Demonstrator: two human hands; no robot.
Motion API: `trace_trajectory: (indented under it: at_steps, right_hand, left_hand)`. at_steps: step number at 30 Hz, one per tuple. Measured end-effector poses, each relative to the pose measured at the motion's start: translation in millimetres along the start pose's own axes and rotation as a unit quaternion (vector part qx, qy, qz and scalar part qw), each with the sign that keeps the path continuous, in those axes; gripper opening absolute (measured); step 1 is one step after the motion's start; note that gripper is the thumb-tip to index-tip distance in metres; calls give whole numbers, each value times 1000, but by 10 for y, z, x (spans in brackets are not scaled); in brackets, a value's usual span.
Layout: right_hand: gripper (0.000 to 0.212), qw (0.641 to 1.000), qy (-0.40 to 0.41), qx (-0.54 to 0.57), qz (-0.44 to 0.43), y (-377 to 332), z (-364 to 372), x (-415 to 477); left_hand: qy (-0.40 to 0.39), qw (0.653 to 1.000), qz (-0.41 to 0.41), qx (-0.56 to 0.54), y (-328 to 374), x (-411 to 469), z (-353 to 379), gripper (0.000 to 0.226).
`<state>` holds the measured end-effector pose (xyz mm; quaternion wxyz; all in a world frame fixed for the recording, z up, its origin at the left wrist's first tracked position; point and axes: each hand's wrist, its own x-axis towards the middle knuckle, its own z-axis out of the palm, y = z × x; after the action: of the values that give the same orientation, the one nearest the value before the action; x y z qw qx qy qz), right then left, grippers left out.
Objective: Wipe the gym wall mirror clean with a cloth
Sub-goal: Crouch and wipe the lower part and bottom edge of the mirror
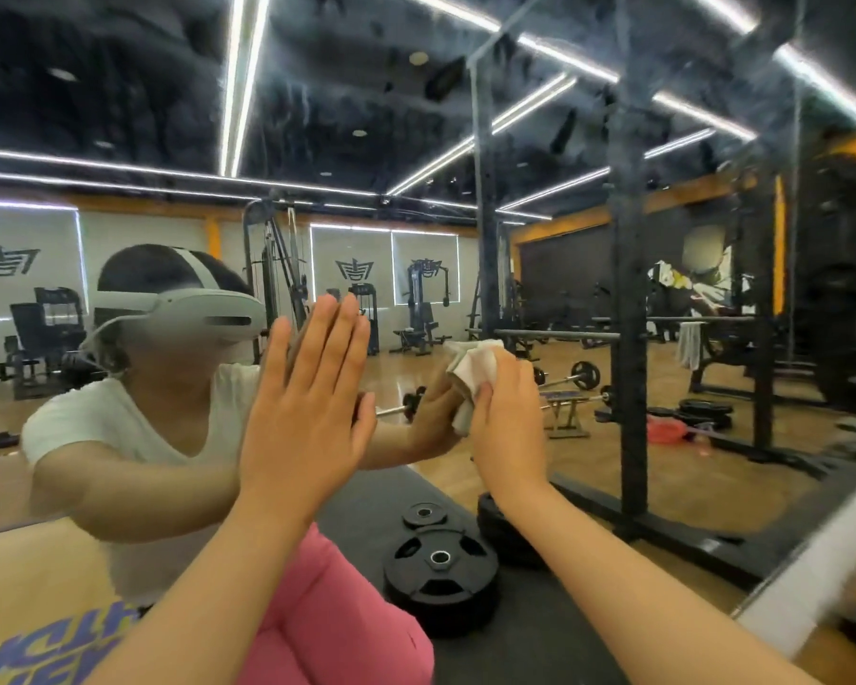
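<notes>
The wall mirror (554,239) fills nearly the whole view and shows smears across its upper part. My left hand (302,412) lies flat against the glass with its fingers straight and pointing up. To its right, my right hand (507,412) presses a crumpled white cloth (470,373) against the mirror, its fingers curled over the cloth. The reflection shows both arms and a person in a white shirt wearing a headset.
Black weight plates (441,571) lie stacked on a dark floor mat (539,630) just below my arms. A black squat rack post (628,289) and barbells appear in the reflection at the right. The mirror's pale frame edge (811,575) slants at lower right.
</notes>
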<state>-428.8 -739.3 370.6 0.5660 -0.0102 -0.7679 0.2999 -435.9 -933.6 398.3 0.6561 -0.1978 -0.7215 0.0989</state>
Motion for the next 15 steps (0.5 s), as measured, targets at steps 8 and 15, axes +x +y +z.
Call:
trace_trajectory:
  at_steps: [8, 15]
  right_hand:
    - [35, 990, -71, 47, -115, -511, -72, 54]
    - [33, 971, -44, 70, -226, -1288, -59, 669]
  left_hand:
    - [46, 997, -30, -50, 19, -14, -20, 66]
    - [34, 981, -171, -80, -9, -3, -114, 72]
